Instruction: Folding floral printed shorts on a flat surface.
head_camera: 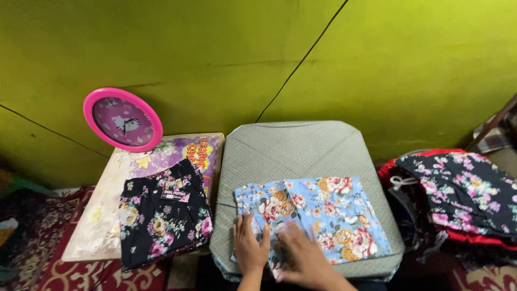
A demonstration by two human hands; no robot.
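1. Head view looks down on a light blue floral cloth (318,218), folded flat into a rough rectangle, lying on the near half of a grey padded surface (293,148). Big orange, pink and red flowers all over it.
2. Left hand (250,245) lies flat on the cloth's near-left corner, fingers together and pointing away from the body. Grip is released, just a palm pressing down, nothing pinched.
3. Right hand (304,256) is just beside it, also on the near edge of the cloth, fingers spread. It's pretty blurred, so I'd say it's flat and released too, but I wouldn't swear to it.
4. Left of the grey surface, touching or nearly touching it, is a low board with a colourful printed chart (107,215) on top. A folded black floral garment (164,218) with a small tag sits on its right part, hanging a little over the near edge.
5. A round pink clock (123,119) leans against the yellow-green wall (215,54) at the back of that board.
6. Off to the right, apart from the grey surface, there's a pile of clothes (458,199), black floral fabric on top with red showing underneath.
7. Red patterned carpet (64,269) covers the floor at lower left.
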